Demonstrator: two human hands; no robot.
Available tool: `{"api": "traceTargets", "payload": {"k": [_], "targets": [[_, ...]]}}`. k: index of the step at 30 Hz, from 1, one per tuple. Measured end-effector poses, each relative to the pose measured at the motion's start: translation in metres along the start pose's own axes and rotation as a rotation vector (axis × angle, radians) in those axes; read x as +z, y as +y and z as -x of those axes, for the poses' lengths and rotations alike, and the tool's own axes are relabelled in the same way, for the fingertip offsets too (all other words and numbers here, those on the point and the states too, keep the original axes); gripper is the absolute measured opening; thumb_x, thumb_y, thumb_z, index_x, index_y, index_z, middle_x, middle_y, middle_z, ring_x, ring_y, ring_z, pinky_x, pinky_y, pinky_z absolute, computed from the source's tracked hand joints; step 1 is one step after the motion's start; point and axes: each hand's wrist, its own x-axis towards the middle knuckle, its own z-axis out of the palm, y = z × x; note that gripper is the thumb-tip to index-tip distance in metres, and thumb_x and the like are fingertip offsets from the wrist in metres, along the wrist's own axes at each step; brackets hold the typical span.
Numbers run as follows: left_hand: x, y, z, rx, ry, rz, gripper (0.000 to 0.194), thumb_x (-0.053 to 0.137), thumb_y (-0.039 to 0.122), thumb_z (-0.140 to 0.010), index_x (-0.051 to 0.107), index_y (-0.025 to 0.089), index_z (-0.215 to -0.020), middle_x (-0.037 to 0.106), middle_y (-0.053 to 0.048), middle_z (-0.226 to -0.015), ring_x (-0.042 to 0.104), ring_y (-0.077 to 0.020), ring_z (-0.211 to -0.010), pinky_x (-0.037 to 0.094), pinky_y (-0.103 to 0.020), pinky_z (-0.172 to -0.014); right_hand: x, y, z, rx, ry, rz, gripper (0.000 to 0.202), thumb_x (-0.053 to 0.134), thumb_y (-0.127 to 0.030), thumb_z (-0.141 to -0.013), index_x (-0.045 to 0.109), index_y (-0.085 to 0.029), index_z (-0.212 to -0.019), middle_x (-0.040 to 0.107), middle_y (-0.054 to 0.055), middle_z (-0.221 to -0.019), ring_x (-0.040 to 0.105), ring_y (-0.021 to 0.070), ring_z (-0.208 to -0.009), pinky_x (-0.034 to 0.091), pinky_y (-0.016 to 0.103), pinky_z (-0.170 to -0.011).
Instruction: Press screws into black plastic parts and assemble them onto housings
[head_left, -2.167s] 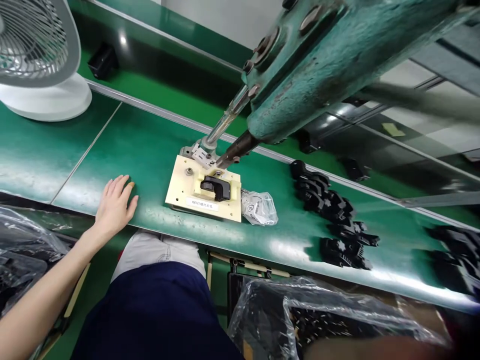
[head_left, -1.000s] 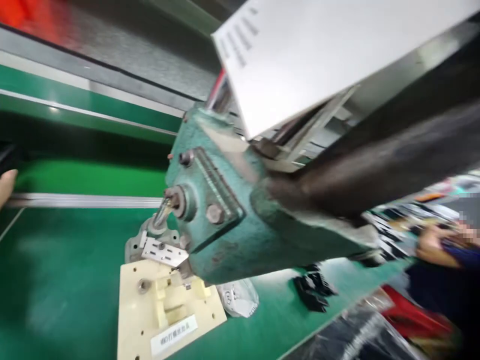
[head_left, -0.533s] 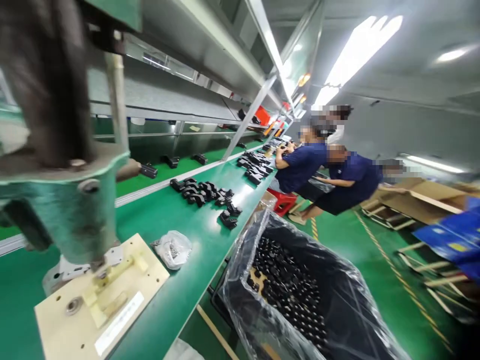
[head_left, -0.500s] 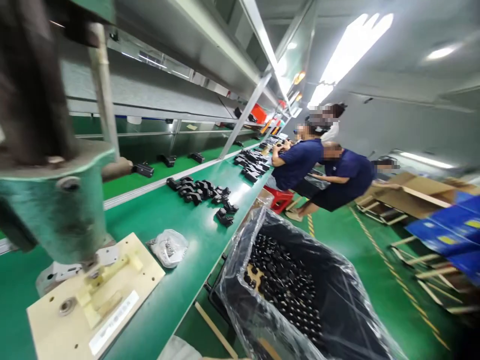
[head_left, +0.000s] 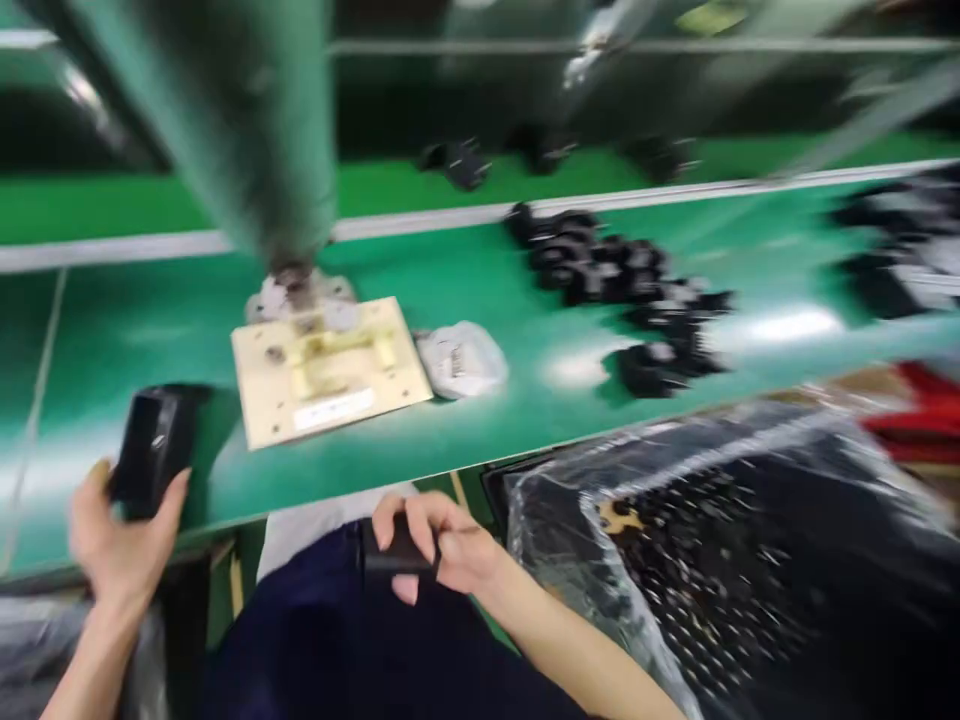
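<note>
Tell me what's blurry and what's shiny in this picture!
Head view: blur softens the white label past reading; head view: bright glare sits on the green bench, right of the plastic bag; head view: a small glint shows on the black part in the left hand.

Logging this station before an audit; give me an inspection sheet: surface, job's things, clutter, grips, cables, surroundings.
Surface: green bench, glare at right.
Job's things: first black part and second black part, both in hand; cream fixture plate on the bench, its label too blurred to read.
Clutter: clear plastic bag right of the plate; loose black pieces farther right.
Grips: left grip holds the first part; right grip the second.
Cables: nothing seen.
Surroundings: green machine above the plate; plastic-lined bin below bench edge.
</note>
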Motion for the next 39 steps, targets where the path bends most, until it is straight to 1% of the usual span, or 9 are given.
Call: {"api": "traceTargets", "payload": {"k": [2,6,12,16,21,24,29,34,39], "targets": [[-0.011,-0.004,0.013,-0.055,0.073,-0.171,0.101,0.068,0.062,-0.067,0.038,-0.001,-0.14,0.054,-0.029,-0.127,0.053,-0.0436,-0.118,0.04,-0.058,-0.104,0.002,0.001,-0.011,0.014,0.133,0.243,0.019,0.067,-0.032,-0.084,0.062,-0.02,-0.098,0.054,0.008,-0.117,0.063,0.0092,-0.064,0.053,0.023,-0.056],[-0.014,0.019,-0.013,-0.05,-0.129,-0.242,0.086,0.065,0.057,-0.07,0.04,0.014,-0.14,0.063,-0.016,-0.118,0.062,-0.0347,-0.105,0.051,-0.047,-0.09,0.0,0.005,-0.018,-0.077,0.11,0.917,0.063,0.071,-0.029,-0.08,0.042,-0.031,-0.137,0.036,0.013,-0.146,0.059,0.025,-0.111,0.058,0.041,-0.084],[-0.009,0.043,-0.047,-0.227,-0.204,-0.057,0.05,0.076,0.05,-0.059,0.063,0.016,-0.093,0.063,-0.005,-0.08,0.062,-0.0242,-0.075,0.052,-0.034,-0.065,-0.003,0.011,-0.014,-0.277,0.085,1.509,0.091,0.072,-0.025,-0.081,0.016,-0.027,-0.152,0.033,0.017,-0.151,0.035,0.03,-0.141,0.037,0.055,-0.113],[-0.013,0.032,-0.028,-0.457,-0.323,0.557,0.054,0.079,0.051,-0.055,0.064,0.014,-0.091,0.063,-0.002,-0.072,0.061,-0.0176,-0.066,0.051,-0.026,-0.057,0.003,0.01,0.002,-0.095,0.197,1.386,0.09,0.071,-0.032,-0.082,0.017,-0.025,-0.153,0.04,0.017,-0.148,0.043,0.0325,-0.136,0.04,0.054,-0.111],[-0.032,0.016,0.026,-0.516,-0.522,1.189,0.072,0.071,0.068,-0.058,0.068,0.013,-0.103,0.061,-0.001,-0.063,0.047,-0.0085,-0.043,0.035,-0.019,-0.033,0.001,0.019,0.026,0.193,0.283,0.817,0.057,0.057,-0.043,-0.09,0.041,-0.024,-0.142,0.05,0.016,-0.14,0.069,0.0223,-0.089,0.059,0.04,-0.079],[-0.04,0.012,0.067,-0.618,-0.687,1.176,0.06,0.062,0.069,-0.068,0.071,0.016,-0.094,0.064,-0.004,-0.064,0.043,-0.0088,-0.037,0.031,-0.022,-0.031,-0.011,0.04,0.036,0.342,0.271,0.914,0.04,0.056,-0.047,-0.088,0.062,-0.019,-0.116,0.063,0.012,-0.122,0.066,0.0247,-0.1,0.057,0.041,-0.085],[-0.041,0.009,0.126,-0.822,-0.606,0.807,0.056,0.058,0.069,-0.076,0.074,0.015,-0.086,0.072,-0.009,-0.079,0.063,-0.0211,-0.067,0.052,-0.031,-0.062,-0.027,0.07,0.056,0.589,0.491,1.286,0.042,0.052,-0.047,-0.089,0.058,-0.013,-0.113,0.062,0.018,-0.114,0.059,0.0306,-0.109,0.044,0.052,-0.1],[-0.032,0.01,0.133,-0.516,-1.329,0.694,0.038,0.068,0.05,-0.08,0.072,0.014,-0.094,0.07,-0.008,-0.087,0.062,-0.0207,-0.08,0.048,-0.028,-0.075,-0.032,0.065,0.068,0.757,0.432,1.242,0.036,0.063,-0.045,-0.082,0.056,-0.015,-0.1,0.064,0.01,-0.091,0.062,0.0257,-0.085,0.051,0.046,-0.083],[-0.027,0.022,0.111,-0.323,-1.612,0.635,0.036,0.068,0.047,-0.08,0.064,0.017,-0.099,0.066,-0.006,-0.1,0.059,-0.0203,-0.092,0.046,-0.028,-0.085,-0.026,0.049,0.062,0.762,0.165,1.049,0.051,0.073,-0.04,-0.076,0.054,-0.017,-0.118,0.063,0.01,-0.118,0.061,0.023,-0.108,0.049,0.037,-0.096]]}}
